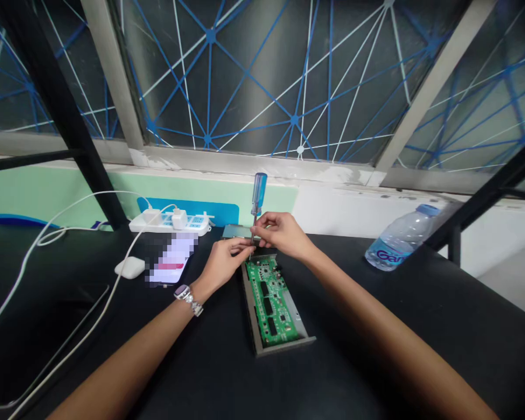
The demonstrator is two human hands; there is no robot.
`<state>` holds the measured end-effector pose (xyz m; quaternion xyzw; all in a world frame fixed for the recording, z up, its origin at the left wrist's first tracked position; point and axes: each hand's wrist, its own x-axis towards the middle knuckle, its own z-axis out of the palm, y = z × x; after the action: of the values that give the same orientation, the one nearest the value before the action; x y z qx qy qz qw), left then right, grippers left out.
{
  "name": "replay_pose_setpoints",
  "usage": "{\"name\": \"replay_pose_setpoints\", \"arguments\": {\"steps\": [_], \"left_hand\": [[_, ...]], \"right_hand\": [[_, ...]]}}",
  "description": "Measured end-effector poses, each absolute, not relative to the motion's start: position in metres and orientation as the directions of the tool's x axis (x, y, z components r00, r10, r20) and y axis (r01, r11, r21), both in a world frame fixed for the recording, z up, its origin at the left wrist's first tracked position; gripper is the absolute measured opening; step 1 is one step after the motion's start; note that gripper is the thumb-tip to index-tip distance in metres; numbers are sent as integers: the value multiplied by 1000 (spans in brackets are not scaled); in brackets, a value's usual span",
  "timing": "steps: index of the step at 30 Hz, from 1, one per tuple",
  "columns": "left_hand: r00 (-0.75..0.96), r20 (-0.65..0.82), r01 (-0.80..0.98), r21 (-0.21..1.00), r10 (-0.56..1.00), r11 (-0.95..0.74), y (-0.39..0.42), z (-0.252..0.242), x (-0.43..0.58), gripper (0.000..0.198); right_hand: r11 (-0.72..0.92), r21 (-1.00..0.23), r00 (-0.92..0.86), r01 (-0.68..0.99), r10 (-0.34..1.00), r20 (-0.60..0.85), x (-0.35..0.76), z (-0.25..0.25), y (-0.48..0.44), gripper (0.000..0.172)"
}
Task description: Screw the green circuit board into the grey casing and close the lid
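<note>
A screwdriver (259, 192) with a clear blue handle stands nearly upright, tip down. My right hand (284, 235) pinches its metal shaft just below the handle. Close by, at the lower end of the shaft, my left hand (224, 262) has its thumb and fingers drawn together; whatever sits between them is too small to make out. Under both hands lies a green circuit board (273, 297) in an open metal case (284, 350), its far end by the screwdriver tip. Behind the hands, a flat grey panel (236, 231) is partly hidden by my fingers.
On the black table (359, 350), a phone (174, 259) and a white earbud case (130, 268) lie at left. Behind them is a power strip (170, 221) with white cables (107, 300). A water bottle (402, 238) tilts at right, near a black metal frame (455, 233).
</note>
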<state>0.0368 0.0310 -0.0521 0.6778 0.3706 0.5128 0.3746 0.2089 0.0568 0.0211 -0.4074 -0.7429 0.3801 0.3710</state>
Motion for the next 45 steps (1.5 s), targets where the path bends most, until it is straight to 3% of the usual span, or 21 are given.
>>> {"name": "replay_pose_setpoints", "arguments": {"steps": [9, 19, 30, 36, 40, 45], "left_hand": [[156, 442, 220, 856, 884, -467, 32, -53, 33, 19], [162, 474, 225, 836, 866, -500, 38, -55, 39, 15], [166, 461, 222, 844, 872, -488, 43, -61, 48, 13], [195, 414, 105, 892, 889, -439, 41, -60, 51, 26], [233, 387, 12, 916, 892, -401, 35, -55, 46, 22], [226, 387, 77, 908, 894, -413, 30, -51, 35, 23]], "right_hand": [[392, -866, -440, 311, 867, 234, 208, 25, 51, 13], [385, -875, -478, 294, 852, 214, 201, 21, 46, 25], [409, -887, -467, 216, 841, 274, 190, 8, 46, 25], [451, -810, -375, 374, 873, 312, 197, 11, 50, 27], [435, -830, -405, 349, 869, 284, 207, 19, 52, 28], [380, -880, -453, 285, 863, 226, 212, 25, 51, 27]]}}
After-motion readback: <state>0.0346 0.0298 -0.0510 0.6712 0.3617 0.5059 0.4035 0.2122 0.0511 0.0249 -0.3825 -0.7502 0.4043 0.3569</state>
